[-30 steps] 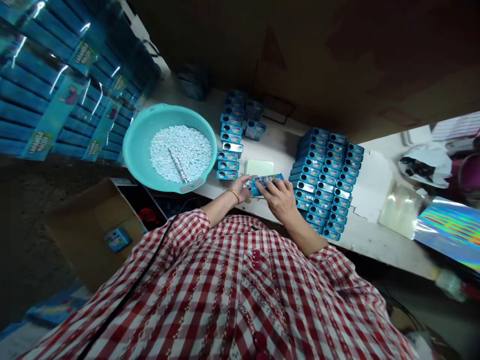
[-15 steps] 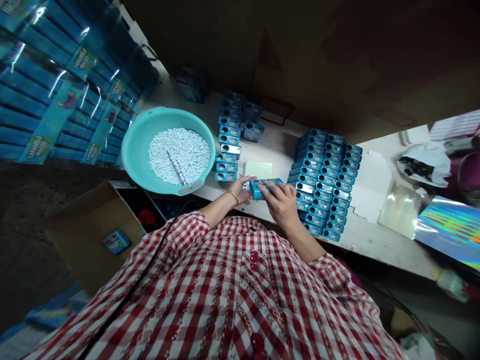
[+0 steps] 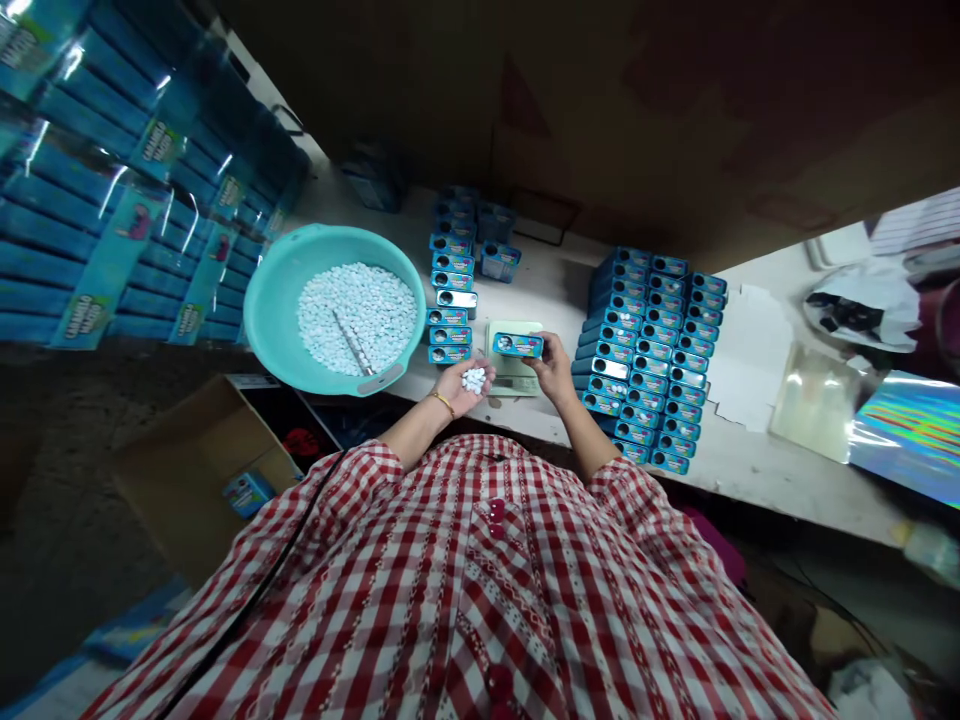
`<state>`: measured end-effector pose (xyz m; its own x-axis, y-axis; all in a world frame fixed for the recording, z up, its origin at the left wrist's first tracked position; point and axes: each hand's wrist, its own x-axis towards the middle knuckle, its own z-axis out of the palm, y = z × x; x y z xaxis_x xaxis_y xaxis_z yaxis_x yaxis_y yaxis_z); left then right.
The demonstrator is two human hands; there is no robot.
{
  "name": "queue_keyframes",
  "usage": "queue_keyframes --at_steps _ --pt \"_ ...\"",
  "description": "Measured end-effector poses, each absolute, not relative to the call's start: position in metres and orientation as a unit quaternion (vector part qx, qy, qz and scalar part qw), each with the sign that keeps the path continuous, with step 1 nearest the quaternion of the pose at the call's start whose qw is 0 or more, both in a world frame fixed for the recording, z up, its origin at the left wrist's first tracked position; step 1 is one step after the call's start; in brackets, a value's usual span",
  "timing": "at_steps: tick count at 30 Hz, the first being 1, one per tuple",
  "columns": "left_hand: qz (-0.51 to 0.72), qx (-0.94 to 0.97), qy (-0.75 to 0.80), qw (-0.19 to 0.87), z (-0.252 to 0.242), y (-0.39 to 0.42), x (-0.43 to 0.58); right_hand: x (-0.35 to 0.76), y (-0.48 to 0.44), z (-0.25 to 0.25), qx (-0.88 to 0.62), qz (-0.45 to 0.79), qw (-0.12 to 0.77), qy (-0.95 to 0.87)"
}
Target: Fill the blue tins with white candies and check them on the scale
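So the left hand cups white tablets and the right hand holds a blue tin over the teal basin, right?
No: the head view shows the right hand's blue tin over the pale green pad, beside the teal basin. The left hand does cup white tablets.

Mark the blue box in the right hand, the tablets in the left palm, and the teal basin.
blue box [image 3: 517, 345], head view, middle of its upper face.
tablets [image 3: 474, 379], head view, centre of the pile.
teal basin [image 3: 271, 300], head view, bare left wall.

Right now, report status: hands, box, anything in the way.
Left hand cupped open, white tablets in palm. Right hand pinching small blue box over pale pad. Stacked boxes close beside right hand, apart.
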<state>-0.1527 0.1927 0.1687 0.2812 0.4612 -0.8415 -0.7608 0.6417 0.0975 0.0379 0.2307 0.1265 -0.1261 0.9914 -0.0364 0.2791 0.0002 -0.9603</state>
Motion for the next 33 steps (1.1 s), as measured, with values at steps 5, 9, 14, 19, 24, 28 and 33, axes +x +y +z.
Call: queue_keyframes --at_steps 5,9,14,19,24,28,33 --pt "0.387 -0.188 0.485 0.761 0.174 0.169 -0.171 0.045 0.233 0.11 -0.533 0.494 0.35 -0.591" --pt "0.382 -0.198 0.485 0.761 0.174 0.153 -0.175 0.044 0.199 0.145 -0.526 0.317 0.298 -0.731" --pt "0.344 -0.189 0.452 0.801 0.166 0.14 -0.17 -0.011 0.152 0.186 -0.339 0.282 0.072 -0.895" --pt "0.304 -0.186 0.445 0.822 0.162 0.131 -0.171 -0.033 0.145 0.191 -0.287 0.282 -0.033 -0.915" --pt "0.294 -0.18 0.458 0.819 0.16 0.129 -0.174 -0.031 0.146 0.192 -0.283 0.268 -0.069 -0.919" --pt "0.297 -0.183 0.47 0.811 0.161 0.13 -0.173 -0.033 0.145 0.195 -0.276 0.28 -0.054 -0.918" --pt "0.288 -0.178 0.458 0.822 0.164 0.132 -0.172 -0.031 0.144 0.189 -0.275 0.311 -0.016 -0.91"
